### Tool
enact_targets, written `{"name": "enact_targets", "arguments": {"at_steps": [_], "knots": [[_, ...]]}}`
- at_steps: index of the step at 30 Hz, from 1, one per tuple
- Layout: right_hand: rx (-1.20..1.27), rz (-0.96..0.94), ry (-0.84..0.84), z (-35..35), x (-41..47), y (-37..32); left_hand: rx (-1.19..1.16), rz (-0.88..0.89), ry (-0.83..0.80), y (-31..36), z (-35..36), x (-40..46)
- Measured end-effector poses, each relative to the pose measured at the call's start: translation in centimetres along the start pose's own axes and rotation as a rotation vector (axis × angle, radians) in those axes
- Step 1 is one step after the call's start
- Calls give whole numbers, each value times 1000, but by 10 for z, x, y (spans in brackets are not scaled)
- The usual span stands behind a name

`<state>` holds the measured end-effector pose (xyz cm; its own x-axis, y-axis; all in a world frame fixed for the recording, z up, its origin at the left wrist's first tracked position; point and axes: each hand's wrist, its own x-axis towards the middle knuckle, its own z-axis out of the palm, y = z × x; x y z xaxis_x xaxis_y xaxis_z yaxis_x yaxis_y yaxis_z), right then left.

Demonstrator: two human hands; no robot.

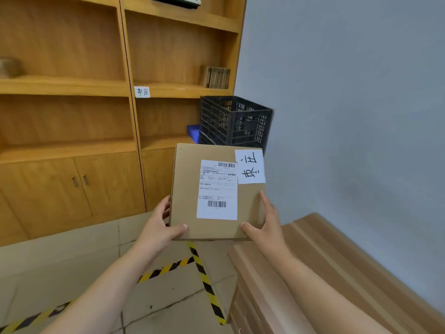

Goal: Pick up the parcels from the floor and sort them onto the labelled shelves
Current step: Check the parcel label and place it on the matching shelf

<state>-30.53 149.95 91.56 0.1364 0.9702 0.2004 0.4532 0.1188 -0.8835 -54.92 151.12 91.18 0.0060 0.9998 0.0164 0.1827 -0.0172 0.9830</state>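
You're gripping the flat brown cardboard parcel (214, 189) with left hand (160, 229) and right hand (266, 226); match its handwritten white tag (250, 167) to the white shelf label (142, 92).

Labelled cardboard parcel (187, 189) between left hand (159, 227) and right hand (267, 225), before wooden shelves (183, 90).

Grey wall (349, 92), tiled floor (72, 256), striped tape (207, 285).

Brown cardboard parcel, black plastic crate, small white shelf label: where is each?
Brown cardboard parcel (187, 189): head view, bare cardboard left of its printed label.
Black plastic crate (240, 124): head view, front lattice wall.
Small white shelf label (142, 92): head view, middle of the paper.
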Motion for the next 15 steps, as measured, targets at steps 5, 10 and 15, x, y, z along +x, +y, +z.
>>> {"name": "enact_targets", "arguments": {"at_steps": [5,10,15], "knots": [[7,-61,-77,13,89,3,70,28,136,11,4,61],[35,-105,-179,45,155,-1,102,9,244,12,-14,108],[72,-140,-249,86,214,-8,137,2,307,6,-44,154]]}}
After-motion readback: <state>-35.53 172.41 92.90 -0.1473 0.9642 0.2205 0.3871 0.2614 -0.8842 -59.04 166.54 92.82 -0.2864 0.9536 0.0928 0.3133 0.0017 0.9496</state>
